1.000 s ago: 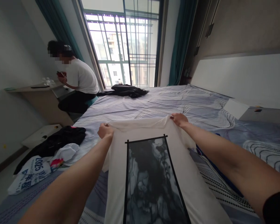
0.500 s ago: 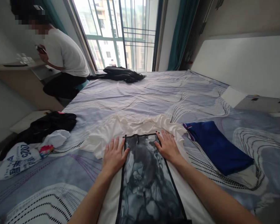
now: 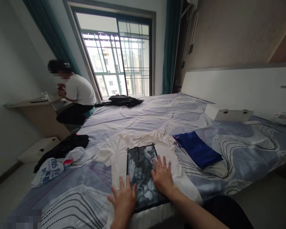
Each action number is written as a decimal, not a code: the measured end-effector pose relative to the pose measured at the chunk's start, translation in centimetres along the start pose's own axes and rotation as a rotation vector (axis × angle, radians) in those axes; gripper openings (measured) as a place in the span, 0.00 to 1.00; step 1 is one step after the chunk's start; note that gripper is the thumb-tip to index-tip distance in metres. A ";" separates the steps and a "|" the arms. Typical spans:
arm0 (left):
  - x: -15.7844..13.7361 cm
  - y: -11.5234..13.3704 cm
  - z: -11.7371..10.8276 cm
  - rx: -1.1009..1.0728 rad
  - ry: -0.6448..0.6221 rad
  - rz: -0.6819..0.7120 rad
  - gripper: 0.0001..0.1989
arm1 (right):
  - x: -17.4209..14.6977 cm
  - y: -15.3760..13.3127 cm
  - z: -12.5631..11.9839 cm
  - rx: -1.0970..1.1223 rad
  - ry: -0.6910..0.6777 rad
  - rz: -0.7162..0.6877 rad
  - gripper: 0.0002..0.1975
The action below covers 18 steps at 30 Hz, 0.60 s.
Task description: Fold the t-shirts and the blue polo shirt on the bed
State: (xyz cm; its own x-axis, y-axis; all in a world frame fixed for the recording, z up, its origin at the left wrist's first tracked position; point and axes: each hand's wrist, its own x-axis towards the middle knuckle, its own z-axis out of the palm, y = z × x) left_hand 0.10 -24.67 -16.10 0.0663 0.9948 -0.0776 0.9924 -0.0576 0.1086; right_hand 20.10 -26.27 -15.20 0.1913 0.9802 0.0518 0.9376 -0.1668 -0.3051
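A white T-shirt [image 3: 120,144] lies spread on the bed, its neckline towards the window. On its front is a dark grey, black-bordered print [image 3: 141,162]. My left hand [image 3: 124,197] is at the print's lower left edge, fingers spread. Over the right edge, about halfway down, my right hand [image 3: 163,176] also has its fingers apart. Neither hand holds anything; whether the palms press on the cloth I cannot tell. Right of the shirt lies a folded blue garment [image 3: 196,149] with a striped trim.
Black clothing [image 3: 66,144] and a printed white cloth [image 3: 49,171] lie on the bed's left edge. A black garment [image 3: 125,101] lies at the far edge. A white box [image 3: 231,114] stands by the headboard. Another person [image 3: 79,90] sits at the desk [image 3: 35,109].
Both hands have slid from the print's upper corners down towards me. The view has tilted up and shows more of the room. The blue garment and the other clothes lie as before.
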 end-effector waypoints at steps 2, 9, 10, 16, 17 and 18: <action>-0.2 1.8 0.1 -0.019 0.046 0.182 0.29 | -1.4 -2.6 0.7 0.089 -0.052 -0.244 0.32; -0.8 -1.9 0.5 0.005 0.111 0.264 0.29 | -3.1 3.4 0.7 0.027 -0.092 -0.134 0.32; -1.3 -2.8 0.5 0.007 0.109 0.235 0.30 | -3.4 4.9 0.5 -0.002 -0.082 -0.092 0.32; -3.6 -4.9 0.4 0.022 0.102 0.186 0.31 | -4.7 8.7 -0.7 -0.111 0.002 0.126 0.33; -3.9 -5.1 0.2 0.032 0.135 0.159 0.32 | -4.7 8.7 -1.1 -0.128 0.045 0.212 0.35; -4.1 -5.4 0.0 0.046 0.181 0.114 0.34 | -4.6 8.7 -1.6 -0.144 0.088 0.314 0.35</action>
State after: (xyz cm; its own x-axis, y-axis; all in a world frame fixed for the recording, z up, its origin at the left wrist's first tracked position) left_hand -5.54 -28.40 -16.41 0.1629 0.9802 0.1124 0.9835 -0.1705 0.0610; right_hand 27.89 -32.39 -16.60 0.4950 0.8668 0.0608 0.8592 -0.4779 -0.1826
